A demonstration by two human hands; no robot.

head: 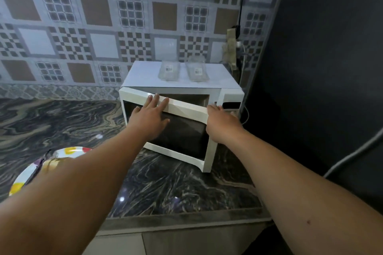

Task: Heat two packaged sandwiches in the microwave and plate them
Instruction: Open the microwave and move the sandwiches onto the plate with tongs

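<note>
Now: two packaged sandwiches (168,70) (197,71) far atop one microwave (230,94); door (182,128) ajar | left hand (149,114) flat on door; right hand (222,125) grasping door edge | one plate (19,180) near-left; dark marbled surface (170,184); tiled wall (99,27)

both hands (149,117) (222,124) on the half-open microwave door (182,130).

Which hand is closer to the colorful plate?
The left. The left hand lies flat on the microwave door, on the same side as the plate at the counter's near left. The right hand holds the door's far right edge, farther from it.
</note>
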